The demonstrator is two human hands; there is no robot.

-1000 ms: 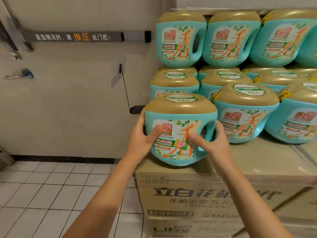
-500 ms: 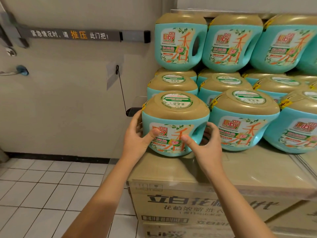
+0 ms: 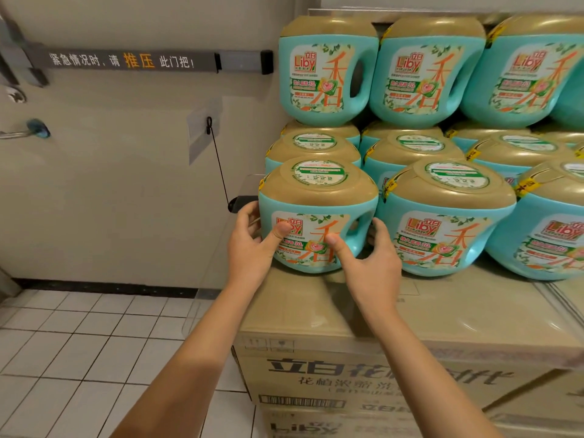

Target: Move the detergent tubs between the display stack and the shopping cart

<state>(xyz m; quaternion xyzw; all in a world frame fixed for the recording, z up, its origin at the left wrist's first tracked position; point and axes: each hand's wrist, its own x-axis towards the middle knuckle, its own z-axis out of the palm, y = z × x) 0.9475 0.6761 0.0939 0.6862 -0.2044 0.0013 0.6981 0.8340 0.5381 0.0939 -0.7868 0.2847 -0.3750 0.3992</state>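
A teal detergent tub with a gold lid stands on the left end of the display stack's cardboard box top. My left hand grips its left side, thumb across the label. My right hand holds its right side by the handle, thumb on the label front. Right beside it stands another tub, with more tubs behind and a row stacked above. The shopping cart is out of sight.
Stacked cardboard cases carry the display. To the left is a beige emergency door with a push bar and a lever handle. White floor tiles lie below. A black cord hangs on the door by the stack.
Both hands carried the tub back and down from the box's front edge onto the box top, beside the neighbouring tub. The view moved closer to the stack.
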